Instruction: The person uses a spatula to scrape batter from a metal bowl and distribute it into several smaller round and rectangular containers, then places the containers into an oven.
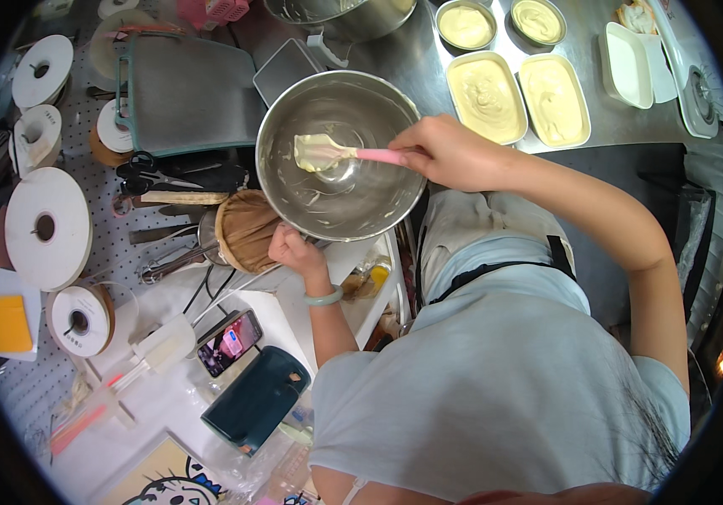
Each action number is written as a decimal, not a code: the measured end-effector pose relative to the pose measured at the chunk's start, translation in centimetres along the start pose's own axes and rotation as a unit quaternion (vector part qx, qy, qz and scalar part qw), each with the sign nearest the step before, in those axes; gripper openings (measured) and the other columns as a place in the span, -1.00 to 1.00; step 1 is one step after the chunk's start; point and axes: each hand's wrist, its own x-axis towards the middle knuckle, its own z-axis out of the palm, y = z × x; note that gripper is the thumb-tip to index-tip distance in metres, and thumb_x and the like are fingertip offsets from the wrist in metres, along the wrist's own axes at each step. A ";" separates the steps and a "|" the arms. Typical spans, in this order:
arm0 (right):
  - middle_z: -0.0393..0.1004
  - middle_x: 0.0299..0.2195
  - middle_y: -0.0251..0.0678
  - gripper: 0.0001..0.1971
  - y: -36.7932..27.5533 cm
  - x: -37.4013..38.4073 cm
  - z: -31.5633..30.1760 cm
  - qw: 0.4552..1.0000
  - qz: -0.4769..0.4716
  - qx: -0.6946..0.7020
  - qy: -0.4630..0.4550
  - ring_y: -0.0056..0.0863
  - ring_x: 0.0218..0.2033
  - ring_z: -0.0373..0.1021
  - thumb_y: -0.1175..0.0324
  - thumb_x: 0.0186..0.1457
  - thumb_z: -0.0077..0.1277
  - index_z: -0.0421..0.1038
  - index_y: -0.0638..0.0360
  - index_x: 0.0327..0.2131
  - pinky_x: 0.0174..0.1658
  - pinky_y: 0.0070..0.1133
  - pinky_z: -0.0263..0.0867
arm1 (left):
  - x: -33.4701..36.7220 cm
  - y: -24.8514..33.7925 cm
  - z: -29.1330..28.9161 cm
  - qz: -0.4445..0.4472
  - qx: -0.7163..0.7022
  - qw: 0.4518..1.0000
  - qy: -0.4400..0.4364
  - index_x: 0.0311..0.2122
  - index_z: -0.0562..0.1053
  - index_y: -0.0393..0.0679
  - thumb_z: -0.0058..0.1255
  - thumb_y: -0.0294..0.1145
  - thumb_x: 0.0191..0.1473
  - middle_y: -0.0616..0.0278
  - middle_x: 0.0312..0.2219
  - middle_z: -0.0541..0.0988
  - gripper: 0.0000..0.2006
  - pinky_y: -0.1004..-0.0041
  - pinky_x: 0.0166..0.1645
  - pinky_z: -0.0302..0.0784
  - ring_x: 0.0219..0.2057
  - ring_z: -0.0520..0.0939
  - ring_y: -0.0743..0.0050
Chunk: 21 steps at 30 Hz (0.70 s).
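Note:
My right hand point(450, 154) is closed round the pink handle of a spatula point(378, 156). Its pale blade, coated in cream-coloured batter, is over the inside of a steel mixing bowl point(294, 189). Smears of batter cling to the bowl's wall and bottom. At the bowl's near left edge, my left hand point(296, 249) is closed on the rim, its fingertips partly hidden. Beyond my right hand stand two rectangular tins, a left one point(486, 97) and a right one point(555, 99), and two round tins point(466, 25), all filled with pale yellow batter.
A second large steel bowl point(340, 18) stands at the back. To the left are a grey board with a green edge point(189, 93), scissors point(155, 174) and white ribbon spools point(48, 225). A phone point(230, 343) lies near my left elbow; a white tin point(628, 65) sits far right.

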 end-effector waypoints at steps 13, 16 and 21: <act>0.39 -0.58 -0.34 -0.72 -0.6 -2.6 0.5 0.978 0.051 0.201 0.008 -0.69 -0.58 0.20 0.47 0.06 -0.07 0.40 0.28 -0.12 -0.48 -0.67 0.18 | 0.6 -0.4 -0.3 0.039 0.021 0.998 -0.041 -0.72 0.14 -0.25 -0.24 -0.52 0.02 0.49 -0.76 0.21 -0.70 0.60 -0.59 -0.02 -0.65 0.10 0.79; 0.35 -0.56 -0.47 -0.71 -0.8 -3.4 -0.7 0.956 0.086 0.278 -0.024 -0.77 -0.63 0.16 0.44 0.11 -0.09 0.38 0.28 -0.09 -0.58 -0.76 0.13 | 0.7 -0.6 -0.9 0.043 0.035 0.997 -0.045 -0.69 0.24 -0.33 -0.25 -0.52 0.00 0.45 -0.74 0.27 -0.75 0.61 -0.58 0.07 -0.65 0.18 0.77; 0.34 -0.59 -0.40 -0.73 -0.6 -5.9 -3.3 0.988 0.108 0.092 0.067 -0.75 -0.65 0.16 0.47 0.07 -0.05 0.39 0.30 -0.13 -0.62 -0.72 0.11 | 2.3 0.1 0.0 0.083 0.019 0.996 -0.022 -0.71 0.18 -0.32 -0.19 -0.57 -0.16 0.32 -0.79 0.09 -0.83 0.53 -0.65 0.01 -0.71 0.11 0.70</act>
